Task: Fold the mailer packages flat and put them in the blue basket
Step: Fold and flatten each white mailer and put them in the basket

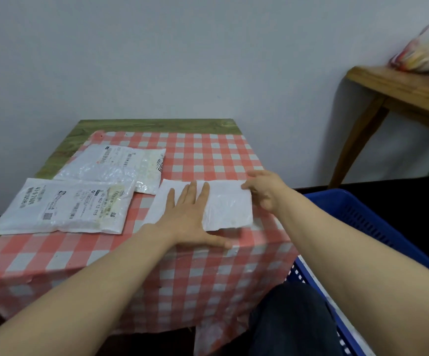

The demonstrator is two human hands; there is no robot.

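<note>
White plastic is the material of all three mailers lying on the table (62, 150), which is covered by a red-and-white checked cloth (198, 155); a strip of green wood grain is left bare along the far and left edges.

The plain mailer (223, 206) is located near the right edge of the table, close to the front edge. It is pressed flat by the left hand (190, 214), which is laid palm down on its left half with fingers straight and spread; the thumb is extended onto the cloth just below the mailer's front edge. The right hand (267, 188) is positioned at the mailer's far right corner, fingers curled, with the fingertips touching that corner. Whether the corner is pinched cannot be determined.

Two labelled mailers are placed toward the left edge. The front labelled mailer (64, 206) is located near the left edge, with printed labels facing up. The rear labelled mailer (116, 165) is located behind it, toward the far edge, and is partly overlapped by it at one corner.

The blue basket (362, 217) is positioned off the right edge of the table, beside the front right corner, partly hidden by the right forearm.

A wooden side table (398, 91) carrying a blurred, multicoloured bundle (424, 52) is seen against the wall at the far right.
</note>
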